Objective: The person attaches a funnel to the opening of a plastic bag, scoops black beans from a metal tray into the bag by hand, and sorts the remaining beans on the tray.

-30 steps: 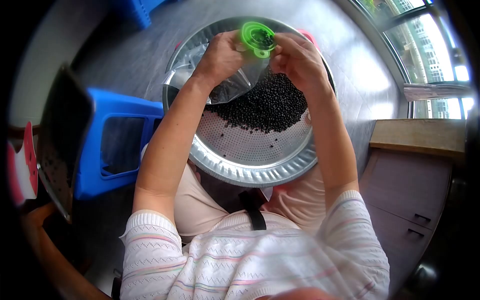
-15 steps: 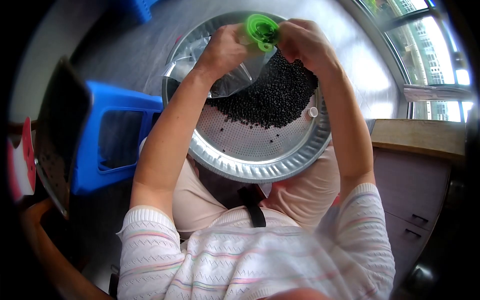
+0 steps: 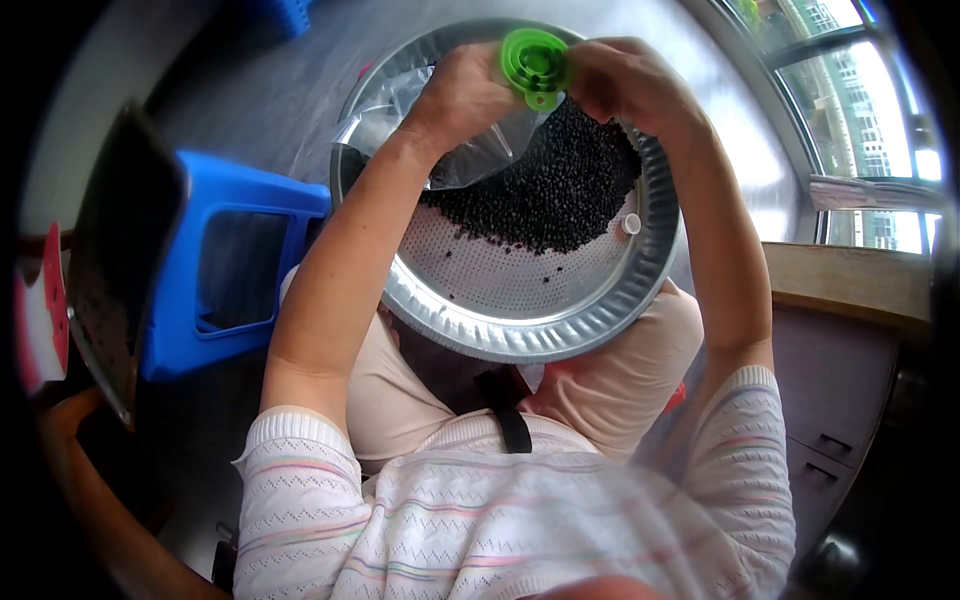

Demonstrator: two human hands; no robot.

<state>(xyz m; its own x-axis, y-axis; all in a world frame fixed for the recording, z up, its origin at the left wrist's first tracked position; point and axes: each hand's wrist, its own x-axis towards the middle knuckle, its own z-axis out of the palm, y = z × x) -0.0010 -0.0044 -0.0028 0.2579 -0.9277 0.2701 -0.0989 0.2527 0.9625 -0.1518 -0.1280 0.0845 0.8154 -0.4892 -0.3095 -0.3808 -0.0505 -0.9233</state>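
My left hand (image 3: 465,98) is closed at the side of a green funnel (image 3: 543,85), gripping it. Some dark beans show inside the funnel, and whatever is under it is hidden. At the funnel's right rim, my right hand (image 3: 630,88) has its fingers pinched together; their contents cannot be made out. Both hands are over a round metal tray (image 3: 480,335) with a perforated bottom. A pile of small black beans (image 3: 560,190) covers much of it. A clear plastic bag (image 3: 485,155) lies below my left hand. Near the tray's right wall sits a small white cap (image 3: 630,224).
The tray rests by my knees. To the left stands a blue plastic stool (image 3: 165,300), with a dark panel (image 3: 120,250) beside it. A cabinet (image 3: 830,370) is on the right, below a window (image 3: 850,100). Another blue item (image 3: 290,15) is at the top left.
Both hands and the green funnel have shifted slightly right. Beans have come into clearer view inside the funnel. The tray also appears a little further right.
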